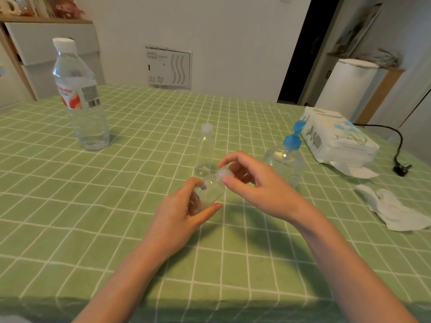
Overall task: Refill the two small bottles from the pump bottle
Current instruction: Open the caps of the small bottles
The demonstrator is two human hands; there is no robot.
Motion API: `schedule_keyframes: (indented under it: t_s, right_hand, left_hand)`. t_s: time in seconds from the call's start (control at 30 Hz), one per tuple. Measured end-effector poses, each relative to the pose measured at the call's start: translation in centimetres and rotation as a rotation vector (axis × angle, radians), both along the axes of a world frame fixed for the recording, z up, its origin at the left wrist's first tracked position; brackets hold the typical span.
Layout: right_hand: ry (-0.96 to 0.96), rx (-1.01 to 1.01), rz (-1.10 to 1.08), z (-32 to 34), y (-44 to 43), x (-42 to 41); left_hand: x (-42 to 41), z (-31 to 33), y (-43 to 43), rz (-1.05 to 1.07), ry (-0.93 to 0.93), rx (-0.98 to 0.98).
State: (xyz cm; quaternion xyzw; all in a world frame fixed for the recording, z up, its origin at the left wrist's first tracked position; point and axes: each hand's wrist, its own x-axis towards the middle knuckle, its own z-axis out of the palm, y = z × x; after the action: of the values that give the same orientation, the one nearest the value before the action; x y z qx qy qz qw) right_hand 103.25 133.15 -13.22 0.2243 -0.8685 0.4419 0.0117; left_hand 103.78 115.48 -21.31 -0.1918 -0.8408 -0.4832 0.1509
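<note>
Cap (225, 174) of the tilted small bottle (211, 191) points toward one o'clock, pinched by the right hand (254, 185); the left hand (182, 215) wraps the body. The pump bottle (286, 162) stands at two o'clock, nearer the right hand.

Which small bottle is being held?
The nearer small bottle, tilted in the left hand, the right hand pinching its cap; the farther small bottle stands upright, untouched.

**A room at home**

We take this for a lived-in room: a green checked cloth (144, 117) over the counter (70, 264), a cluttered wooden shelf (46, 20) far left of the left grip (184, 210), a tissue pack (338, 141) and a crumpled tissue (396, 210) right of the right grip (254, 183), a dark doorway (296, 54) beyond.
</note>
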Motion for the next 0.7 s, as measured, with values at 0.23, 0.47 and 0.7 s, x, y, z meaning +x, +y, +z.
schedule_keyframes:
  t_s: [0.23,0.47,0.7]
  right_hand:
    - [-0.011,0.001,-0.006,0.2,0.01,0.05]
    - [-0.027,0.064,0.02,0.58,0.07,0.24]
    - [-0.068,0.068,0.037,0.47,0.26,0.16]
  left_hand:
    - [0.14,-0.19,-0.09,0.015,0.012,-0.04]
    - [0.25,-0.12,-0.12,0.002,0.007,-0.054]
    - [0.28,-0.35,-0.09,0.002,0.01,-0.039]
